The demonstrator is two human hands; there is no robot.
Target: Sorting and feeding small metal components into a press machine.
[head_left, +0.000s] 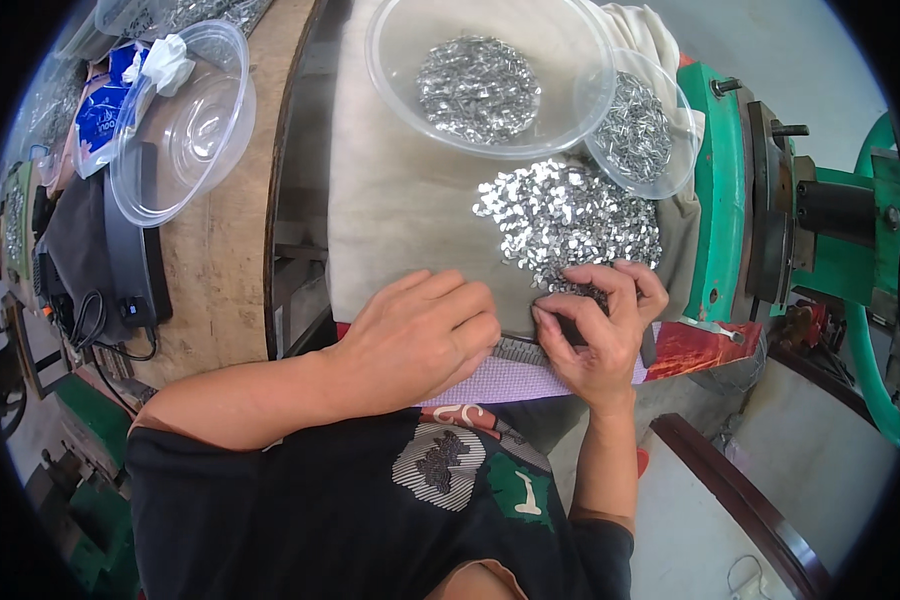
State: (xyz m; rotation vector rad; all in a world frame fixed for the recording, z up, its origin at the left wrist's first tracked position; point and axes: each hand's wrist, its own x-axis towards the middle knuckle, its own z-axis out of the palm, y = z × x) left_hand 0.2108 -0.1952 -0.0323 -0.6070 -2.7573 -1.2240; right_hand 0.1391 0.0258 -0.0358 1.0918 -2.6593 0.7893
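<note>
My left hand [420, 335] rests near the front edge of the beige cloth [390, 220], its fingers curled in. Whatever those fingers may hold is hidden. At the near side of a loose pile of small shiny metal pieces [570, 220] is my right hand [605, 335]. Its thumb and index fingertips meet in a pinch, while the other fingers curve over the pile's edge. Anything between the fingertips is too small to name. Beyond the pile stands a large clear plastic bowl [385, 75] with metal pieces in it. A smaller clear tub [678, 178] beside it holds thin metal pieces.
A wooden bench [220, 290] on the left carries an empty clear tub [195, 140], a blue packet [100, 120] and a black device [135, 250] with a cable. Green machinery [722, 190] borders the cloth on the right. A gap separates bench and cloth.
</note>
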